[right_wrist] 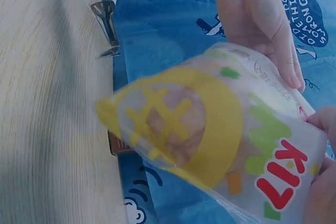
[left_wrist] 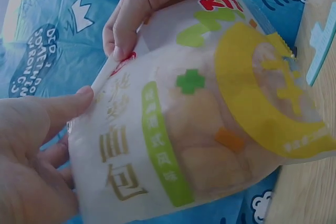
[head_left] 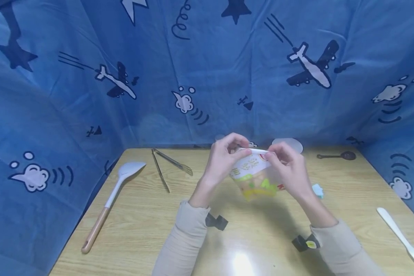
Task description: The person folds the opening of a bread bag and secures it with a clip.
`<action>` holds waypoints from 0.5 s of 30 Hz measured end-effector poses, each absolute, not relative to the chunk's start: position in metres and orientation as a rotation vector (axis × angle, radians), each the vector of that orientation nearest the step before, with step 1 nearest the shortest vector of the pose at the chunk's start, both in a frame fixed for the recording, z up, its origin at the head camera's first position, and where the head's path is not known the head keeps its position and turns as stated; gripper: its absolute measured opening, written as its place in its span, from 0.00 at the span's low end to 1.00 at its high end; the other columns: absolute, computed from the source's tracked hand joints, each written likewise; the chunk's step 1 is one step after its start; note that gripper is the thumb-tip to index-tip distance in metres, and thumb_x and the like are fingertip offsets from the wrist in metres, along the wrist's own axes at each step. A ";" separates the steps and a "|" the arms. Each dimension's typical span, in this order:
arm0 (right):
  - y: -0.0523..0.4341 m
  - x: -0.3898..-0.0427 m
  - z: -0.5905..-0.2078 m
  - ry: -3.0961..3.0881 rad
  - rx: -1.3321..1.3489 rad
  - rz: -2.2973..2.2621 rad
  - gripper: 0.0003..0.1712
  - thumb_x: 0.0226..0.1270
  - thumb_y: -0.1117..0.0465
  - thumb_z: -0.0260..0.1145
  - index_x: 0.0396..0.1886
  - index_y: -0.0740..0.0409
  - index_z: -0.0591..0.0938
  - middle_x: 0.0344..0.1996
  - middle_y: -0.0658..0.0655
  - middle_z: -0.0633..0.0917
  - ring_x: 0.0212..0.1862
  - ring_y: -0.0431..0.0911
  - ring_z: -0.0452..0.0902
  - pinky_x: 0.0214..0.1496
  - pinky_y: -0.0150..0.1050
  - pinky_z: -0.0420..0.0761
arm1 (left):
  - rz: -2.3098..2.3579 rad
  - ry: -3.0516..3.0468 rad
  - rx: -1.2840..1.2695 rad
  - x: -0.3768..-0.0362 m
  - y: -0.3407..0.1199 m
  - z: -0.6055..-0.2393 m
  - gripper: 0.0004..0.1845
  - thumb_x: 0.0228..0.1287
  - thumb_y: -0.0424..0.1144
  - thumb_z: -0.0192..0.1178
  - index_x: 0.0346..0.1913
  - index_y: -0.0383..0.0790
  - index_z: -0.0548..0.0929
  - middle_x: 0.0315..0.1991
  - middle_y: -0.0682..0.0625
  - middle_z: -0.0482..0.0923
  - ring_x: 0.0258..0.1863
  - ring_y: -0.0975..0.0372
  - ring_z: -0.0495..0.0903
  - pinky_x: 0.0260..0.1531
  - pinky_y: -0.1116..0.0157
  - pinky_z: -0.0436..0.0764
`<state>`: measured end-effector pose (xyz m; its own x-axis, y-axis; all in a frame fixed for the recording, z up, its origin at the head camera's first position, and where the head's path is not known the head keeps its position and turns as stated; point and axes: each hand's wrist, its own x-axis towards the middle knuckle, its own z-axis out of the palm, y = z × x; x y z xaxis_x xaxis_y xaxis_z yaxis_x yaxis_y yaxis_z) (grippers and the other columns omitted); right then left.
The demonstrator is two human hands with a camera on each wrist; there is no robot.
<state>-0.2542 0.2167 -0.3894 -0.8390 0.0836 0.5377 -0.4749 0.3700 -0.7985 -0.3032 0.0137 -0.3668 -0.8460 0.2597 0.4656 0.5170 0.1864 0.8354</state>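
Sleeves first, cream-coloured, coming up from six o'clock, and between them both hands are raised above the worktop [head_left: 151,214] with a printed snack pouch [head_left: 254,177] caught at its top edge. Left hand [head_left: 224,159] pinches the sealed strip at the pouch's ten o'clock corner, thumb and fingers curled onto it; right hand [head_left: 289,168] pinches the same strip at its two o'clock end, so each grip is closed on the pouch and neither is free. That strip runs nearly level from nine to three between the two grips, and the filled body hangs from it toward six o'clock, clear of the wood as far as the head view shows. Both hands sit equally close — the pouch is shared, dead centre. From the left wrist view the pouch [left_wrist: 210,114] fills the frame, pale pieces showing through the clear window, thumb laid along the edge; the right wrist view shows its yellow panel [right_wrist: 210,135] blurred, with the far hand's fingers over the top. Around it, lying idle: metal tongs [head_left: 169,165] at ten o'clock, a white spatula [head_left: 114,199] at nine, a dark spoon [head_left: 338,155] at two, a white fork [head_left: 403,239] at four.
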 end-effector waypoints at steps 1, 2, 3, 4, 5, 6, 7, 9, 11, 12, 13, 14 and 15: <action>0.216 -0.254 -0.389 -2.132 0.334 1.489 0.04 0.74 0.65 0.69 0.41 0.63 0.84 0.31 0.39 0.84 0.36 0.32 0.81 0.43 0.24 0.81 | -1.717 -2.253 -0.754 -0.303 0.014 -0.367 0.11 0.63 0.35 0.75 0.47 0.40 0.88 0.45 0.45 0.91 0.38 0.63 0.85 0.42 0.67 0.82; 0.216 -0.253 -0.389 -2.125 0.331 1.494 0.04 0.74 0.65 0.69 0.41 0.63 0.84 0.31 0.39 0.84 0.35 0.32 0.81 0.42 0.24 0.82 | -1.709 -2.271 -0.752 -0.303 0.013 -0.368 0.12 0.64 0.37 0.74 0.48 0.41 0.88 0.47 0.45 0.90 0.41 0.62 0.86 0.45 0.65 0.83; 0.216 -0.253 -0.389 -2.118 0.326 1.501 0.04 0.74 0.65 0.68 0.41 0.63 0.84 0.30 0.38 0.84 0.35 0.32 0.80 0.41 0.24 0.82 | -1.694 -2.291 -0.745 -0.303 0.013 -0.368 0.13 0.64 0.38 0.74 0.50 0.41 0.88 0.48 0.45 0.90 0.44 0.60 0.86 0.48 0.64 0.83; 0.216 -0.252 -0.388 -2.108 0.318 1.509 0.05 0.75 0.65 0.68 0.41 0.63 0.84 0.30 0.38 0.83 0.35 0.32 0.80 0.41 0.24 0.82 | -1.674 -2.310 -0.736 -0.303 0.013 -0.368 0.14 0.65 0.40 0.74 0.51 0.42 0.87 0.49 0.45 0.90 0.47 0.59 0.86 0.51 0.62 0.83; 0.215 -0.252 -0.388 -2.097 0.310 1.517 0.05 0.75 0.65 0.68 0.41 0.64 0.83 0.30 0.38 0.83 0.35 0.32 0.80 0.41 0.24 0.82 | -1.656 -2.327 -0.725 -0.303 0.013 -0.369 0.14 0.66 0.42 0.73 0.52 0.43 0.87 0.50 0.46 0.90 0.49 0.59 0.86 0.54 0.61 0.83; 0.215 -0.252 -0.388 -2.086 0.302 1.523 0.05 0.75 0.65 0.68 0.41 0.64 0.83 0.30 0.37 0.83 0.35 0.31 0.80 0.42 0.23 0.82 | -1.646 -2.340 -0.711 -0.303 0.013 -0.369 0.14 0.67 0.44 0.72 0.52 0.44 0.87 0.51 0.46 0.90 0.51 0.58 0.86 0.55 0.60 0.82; 0.215 -0.252 -0.388 -2.077 0.294 1.523 0.05 0.75 0.65 0.68 0.41 0.64 0.83 0.31 0.36 0.83 0.35 0.31 0.80 0.42 0.23 0.82 | -1.634 -2.350 -0.696 -0.302 0.013 -0.369 0.15 0.67 0.45 0.72 0.52 0.45 0.87 0.51 0.46 0.90 0.52 0.58 0.85 0.56 0.59 0.82; 0.215 -0.252 -0.388 -2.055 0.286 1.526 0.05 0.75 0.65 0.68 0.41 0.65 0.83 0.31 0.35 0.83 0.36 0.30 0.80 0.43 0.22 0.83 | -1.617 -2.366 -0.676 -0.302 0.013 -0.369 0.15 0.68 0.47 0.72 0.52 0.45 0.88 0.51 0.48 0.89 0.52 0.58 0.83 0.55 0.60 0.80; 0.214 -0.253 -0.387 -2.045 0.294 1.519 0.05 0.75 0.66 0.68 0.41 0.66 0.83 0.32 0.35 0.83 0.36 0.30 0.80 0.43 0.22 0.83 | -1.644 -2.364 -0.676 -0.302 0.013 -0.369 0.14 0.69 0.47 0.71 0.51 0.43 0.88 0.51 0.47 0.88 0.52 0.58 0.82 0.54 0.62 0.79; 0.214 -0.253 -0.387 -2.041 0.301 1.517 0.05 0.75 0.66 0.68 0.41 0.66 0.83 0.32 0.35 0.83 0.35 0.30 0.80 0.42 0.22 0.83 | -1.668 -2.359 -0.680 -0.302 0.014 -0.369 0.14 0.69 0.46 0.71 0.51 0.42 0.89 0.51 0.46 0.88 0.51 0.59 0.81 0.53 0.62 0.79; 0.214 -0.253 -0.387 -2.037 0.306 1.514 0.04 0.74 0.67 0.67 0.41 0.66 0.83 0.32 0.35 0.83 0.35 0.29 0.80 0.41 0.22 0.83 | -1.692 -2.355 -0.685 -0.302 0.014 -0.369 0.14 0.69 0.45 0.71 0.50 0.41 0.89 0.50 0.45 0.88 0.50 0.60 0.81 0.53 0.63 0.79; 0.214 -0.253 -0.387 -2.030 0.310 1.518 0.04 0.74 0.67 0.67 0.41 0.67 0.83 0.32 0.35 0.83 0.35 0.30 0.80 0.40 0.22 0.83 | -1.723 -2.348 -0.687 -0.302 0.014 -0.368 0.13 0.69 0.44 0.71 0.50 0.40 0.89 0.50 0.44 0.88 0.49 0.60 0.81 0.52 0.64 0.79; 0.214 -0.252 -0.387 -2.022 0.313 1.521 0.04 0.74 0.68 0.67 0.41 0.67 0.83 0.32 0.35 0.83 0.34 0.30 0.80 0.39 0.23 0.82 | -1.765 -2.335 -0.685 -0.302 0.014 -0.368 0.13 0.70 0.43 0.70 0.50 0.39 0.89 0.49 0.43 0.88 0.48 0.61 0.81 0.51 0.65 0.79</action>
<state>-0.2524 0.2139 -0.3874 -0.8023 0.1549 0.5765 -0.5108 0.3214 -0.7973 -0.3018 0.0139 -0.3682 -0.8873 0.2731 0.3715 0.4320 0.2105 0.8770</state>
